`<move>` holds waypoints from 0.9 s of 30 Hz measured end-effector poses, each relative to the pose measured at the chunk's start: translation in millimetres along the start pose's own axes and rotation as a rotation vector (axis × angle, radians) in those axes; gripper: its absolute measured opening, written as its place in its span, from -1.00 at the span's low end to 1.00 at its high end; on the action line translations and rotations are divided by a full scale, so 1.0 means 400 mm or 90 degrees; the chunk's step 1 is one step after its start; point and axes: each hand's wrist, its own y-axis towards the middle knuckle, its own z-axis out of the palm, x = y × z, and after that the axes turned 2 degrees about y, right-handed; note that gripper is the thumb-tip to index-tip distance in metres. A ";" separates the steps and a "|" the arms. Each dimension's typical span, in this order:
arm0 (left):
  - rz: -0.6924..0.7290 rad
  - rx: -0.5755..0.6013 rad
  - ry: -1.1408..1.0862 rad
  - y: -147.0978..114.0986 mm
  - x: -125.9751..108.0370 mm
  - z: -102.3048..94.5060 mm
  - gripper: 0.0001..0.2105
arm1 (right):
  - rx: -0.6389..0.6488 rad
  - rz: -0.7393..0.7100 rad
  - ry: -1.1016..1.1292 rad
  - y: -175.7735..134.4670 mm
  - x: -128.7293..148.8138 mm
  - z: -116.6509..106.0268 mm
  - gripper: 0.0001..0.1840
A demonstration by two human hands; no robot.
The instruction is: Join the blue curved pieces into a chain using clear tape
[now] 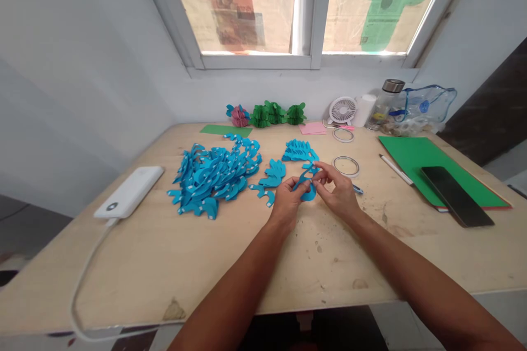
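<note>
Between my two hands, over the middle of the table, is a blue paper cutout [305, 188] with curved edges. My left hand [288, 197] pinches its left side with thumb and finger. The fingertips of my right hand [334, 189] are closed on its right edge; any small piece between them is too small to make out. Just left lie a few blue cutouts [272, 174] with small white patches. Behind my hands sits a fanned row of blue cutouts [298, 151]. Farther left is a large heap of similar blue cutouts [214, 173], many with white patches.
Tape rolls [346, 166], a white pen [396, 169], green sheets [428, 164] and a black phone [456, 196] lie to the right. A white power bank [129, 192] with a cable is at left. Green paper figures [275, 113], a small fan [342, 111] and a bottle [385, 104] line the wall.
</note>
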 end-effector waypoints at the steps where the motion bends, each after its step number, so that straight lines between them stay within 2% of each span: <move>1: -0.001 0.003 -0.003 -0.001 -0.001 0.000 -0.71 | -0.004 0.002 -0.006 0.000 0.000 0.000 -0.53; 21: -0.072 0.083 -0.067 -0.007 -0.012 -0.009 -0.71 | -0.019 -0.017 -0.034 0.004 0.003 -0.009 -0.51; 27: -0.069 0.054 -0.068 -0.006 -0.019 -0.011 -0.73 | -0.018 -0.096 -0.087 -0.001 0.000 -0.003 -0.51</move>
